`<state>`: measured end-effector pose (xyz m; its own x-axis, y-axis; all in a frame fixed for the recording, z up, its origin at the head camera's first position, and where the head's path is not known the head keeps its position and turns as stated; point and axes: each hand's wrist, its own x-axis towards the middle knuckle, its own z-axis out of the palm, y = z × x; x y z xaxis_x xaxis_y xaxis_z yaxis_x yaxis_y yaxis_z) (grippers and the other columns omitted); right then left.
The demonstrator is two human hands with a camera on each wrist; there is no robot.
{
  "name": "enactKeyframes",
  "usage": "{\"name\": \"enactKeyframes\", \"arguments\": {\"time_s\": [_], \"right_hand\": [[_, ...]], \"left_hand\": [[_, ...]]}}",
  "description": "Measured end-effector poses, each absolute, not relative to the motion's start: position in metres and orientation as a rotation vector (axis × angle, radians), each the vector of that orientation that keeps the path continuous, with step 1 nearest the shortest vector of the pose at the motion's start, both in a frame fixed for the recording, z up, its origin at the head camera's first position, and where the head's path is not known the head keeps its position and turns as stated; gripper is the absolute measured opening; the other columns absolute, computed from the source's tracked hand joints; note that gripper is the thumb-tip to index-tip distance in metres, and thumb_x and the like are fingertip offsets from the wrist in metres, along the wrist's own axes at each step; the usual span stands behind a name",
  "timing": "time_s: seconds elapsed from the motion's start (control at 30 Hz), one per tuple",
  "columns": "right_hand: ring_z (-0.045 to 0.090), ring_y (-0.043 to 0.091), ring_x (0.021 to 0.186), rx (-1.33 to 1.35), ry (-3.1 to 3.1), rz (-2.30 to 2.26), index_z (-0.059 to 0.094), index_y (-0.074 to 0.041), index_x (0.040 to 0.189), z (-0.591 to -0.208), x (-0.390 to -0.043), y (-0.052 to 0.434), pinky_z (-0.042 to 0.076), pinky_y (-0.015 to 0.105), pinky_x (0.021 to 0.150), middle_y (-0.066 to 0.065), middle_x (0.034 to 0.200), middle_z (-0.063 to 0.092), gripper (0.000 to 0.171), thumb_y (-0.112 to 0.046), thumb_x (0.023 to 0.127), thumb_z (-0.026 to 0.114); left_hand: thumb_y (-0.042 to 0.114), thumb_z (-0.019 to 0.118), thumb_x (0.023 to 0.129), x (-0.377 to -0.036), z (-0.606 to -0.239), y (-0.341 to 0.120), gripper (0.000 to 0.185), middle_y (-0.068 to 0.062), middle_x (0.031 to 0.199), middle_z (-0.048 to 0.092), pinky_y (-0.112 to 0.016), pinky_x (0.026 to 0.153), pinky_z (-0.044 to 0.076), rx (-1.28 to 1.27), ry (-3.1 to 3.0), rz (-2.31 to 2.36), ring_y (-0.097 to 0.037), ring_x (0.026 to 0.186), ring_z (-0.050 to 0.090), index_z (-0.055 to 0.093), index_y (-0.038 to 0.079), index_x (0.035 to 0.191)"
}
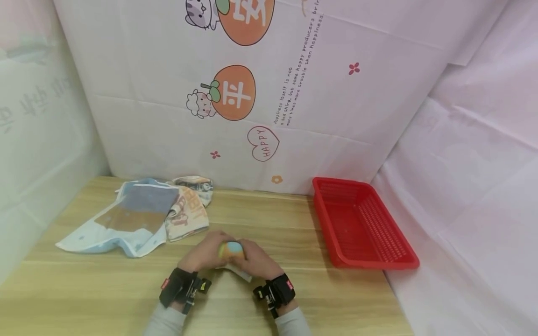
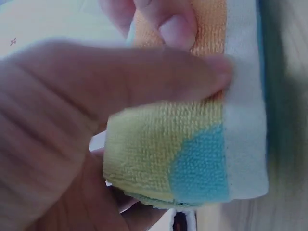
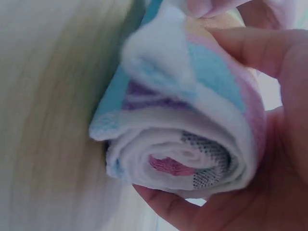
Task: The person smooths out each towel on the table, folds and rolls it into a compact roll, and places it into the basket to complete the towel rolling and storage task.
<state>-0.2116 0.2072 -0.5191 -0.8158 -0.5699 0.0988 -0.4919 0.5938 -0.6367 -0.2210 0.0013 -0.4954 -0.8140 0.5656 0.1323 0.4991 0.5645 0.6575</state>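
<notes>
A small rolled-up towel (image 1: 232,249) with orange, yellow and blue patches is between the two hands, low over the wooden table. My left hand (image 1: 207,252) grips one end of it. In the left wrist view, the left thumb (image 2: 159,74) lies across the terry cloth, its tip at the white hem (image 2: 248,144). The opposite end is in my right hand (image 1: 257,261), fingers curled around the roll. Seen from the right wrist, the spiral end (image 3: 178,161) shows white layers with pink and grey inside, and a loose flap sticks out at the side.
Left of the hands, a loosely spread blue, white and brown cloth (image 1: 143,210) lies beside crumpled printed cloths (image 1: 189,212). A red plastic basket (image 1: 332,228) stands at the right. Printed white sheeting (image 1: 168,135) rises behind the wooden table (image 1: 269,219).
</notes>
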Motion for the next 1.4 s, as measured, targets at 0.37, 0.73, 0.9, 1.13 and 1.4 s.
{"name": "enactKeyframes", "arguments": {"time_s": [0.37, 0.73, 0.9, 1.13, 1.4], "right_hand": [[0.054, 0.02, 0.108, -0.741, 2.949, -0.583, 0.058, -0.006, 0.127, -0.517, -0.197, 0.195, 0.046, 0.041, 0.102, 0.006, 0.115, 0.06, 0.057, -0.032, 0.082, 0.083], [0.056, 0.012, 0.094, -0.768, 2.9, -0.589, 0.061, -0.007, 0.116, -0.51, -0.195, 0.195, 0.049, 0.026, 0.085, -0.001, 0.104, 0.065, 0.049, -0.027, 0.079, 0.086], [0.055, 0.008, 0.08, -0.837, 2.96, -0.542, 0.062, -0.009, 0.105, -0.507, -0.196, 0.191, 0.048, 0.021, 0.071, -0.005, 0.09, 0.063, 0.047, -0.026, 0.071, 0.09], [0.055, 0.007, 0.075, -0.758, 2.973, -0.573, 0.062, -0.013, 0.1, -0.484, -0.196, 0.221, 0.049, 0.022, 0.066, -0.007, 0.086, 0.061, 0.041, -0.031, 0.073, 0.087], [0.06, 0.015, 0.088, -0.723, 2.938, -0.591, 0.06, -0.005, 0.114, -0.434, -0.193, 0.268, 0.053, 0.032, 0.079, 0.002, 0.1, 0.065, 0.049, -0.017, 0.074, 0.086]], "left_hand": [[0.016, 0.08, 0.074, -0.209, -0.493, 0.002, 0.042, -0.012, 0.099, 0.067, -0.05, 0.083, 0.054, 0.954, 2.725, 0.857, -0.031, 0.092, 0.061, 0.068, 0.001, 0.111], [0.011, 0.092, 0.06, -0.199, -0.502, 0.014, 0.051, -0.01, 0.091, 0.063, -0.046, 0.073, 0.055, 0.881, 2.878, 0.714, -0.027, 0.083, 0.059, 0.065, 0.002, 0.102], [0.016, 0.091, 0.06, -0.203, -0.5, 0.013, 0.043, -0.003, 0.082, 0.062, -0.039, 0.066, 0.052, 0.926, 2.857, 0.784, -0.02, 0.074, 0.057, 0.063, 0.008, 0.092], [0.012, 0.089, 0.063, -0.212, -0.489, 0.031, 0.042, 0.004, 0.09, 0.067, -0.036, 0.077, 0.055, 1.099, 2.767, 1.005, -0.015, 0.084, 0.062, 0.066, 0.014, 0.098], [0.018, 0.089, 0.076, -0.218, -0.468, 0.068, 0.058, -0.005, 0.119, 0.066, -0.04, 0.095, 0.055, 1.204, 2.682, 1.158, -0.021, 0.108, 0.063, 0.063, 0.008, 0.127]]}}
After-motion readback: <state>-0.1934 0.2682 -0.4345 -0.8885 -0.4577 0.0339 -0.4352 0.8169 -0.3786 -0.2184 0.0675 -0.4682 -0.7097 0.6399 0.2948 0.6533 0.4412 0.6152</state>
